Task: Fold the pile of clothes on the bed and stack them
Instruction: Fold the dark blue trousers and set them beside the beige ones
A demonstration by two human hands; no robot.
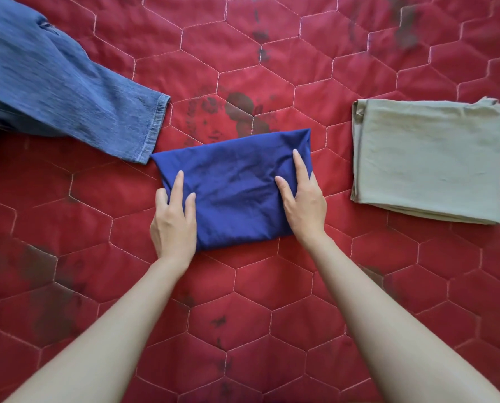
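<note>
A folded dark blue garment (237, 184) lies on the red quilt in the middle of the view. My left hand (173, 222) holds its left end, with thumb and forefinger on top and the other fingers round the edge. At the right end my right hand (304, 202) grips it the same way, its outer fingers hidden under the cloth. A folded beige garment (429, 158) lies flat to the right, apart from the blue one. Unfolded blue jeans (53, 80) sprawl at the upper left, one leg hem close to the blue garment's far left corner.
The bed is covered by a red quilt (272, 301) with hexagon stitching and dark stains. Bare quilt shows between the blue and beige garments and all along the near side under my forearms.
</note>
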